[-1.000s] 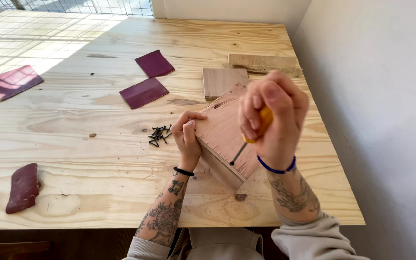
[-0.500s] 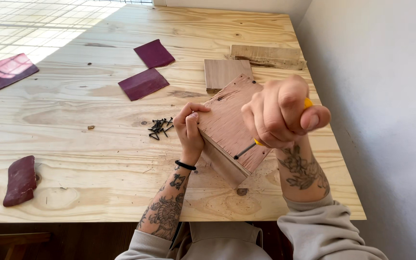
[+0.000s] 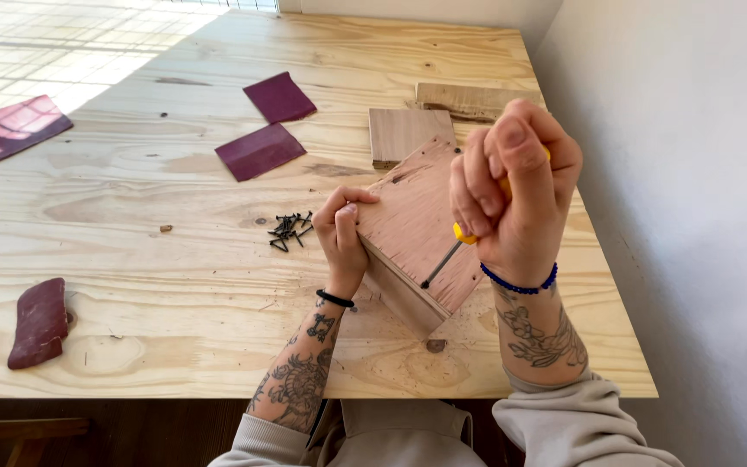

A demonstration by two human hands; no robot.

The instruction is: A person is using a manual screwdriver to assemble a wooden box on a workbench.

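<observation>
A reddish wooden box [image 3: 412,238] is held tilted on the plywood table [image 3: 175,259], one corner resting on the surface just in front of the person. It is steadied by the left hand [image 3: 341,238], whose fingers are curled over and pressed against the box's left edge, apparently so that the piece is kept from shifting. The right hand [image 3: 512,195] is closed in a fist around the yellow handle of a screwdriver [image 3: 456,246]; the thin shaft is angled down and to the left, its tip set against the top face near the lower edge of the box. The tilt appears to be chosen so that this face is presented squarely to the tool.

Just left of the left hand, within easy reach, a small heap of dark screws [image 3: 289,229] is laid out. Beyond the hands, two loose boards [image 3: 408,134] are kept near the far right edge. Two maroon sheets of sandpaper [image 3: 261,149] are seen further off to the left, another [image 3: 17,125] at the far left edge, and a worn reddish scrap [image 3: 38,320] near the front left.

The tabletop is pale, knotted plywood, brightly sunlit in barred patches at the far left. A plain white wall [image 3: 693,216] is met along the right side.
</observation>
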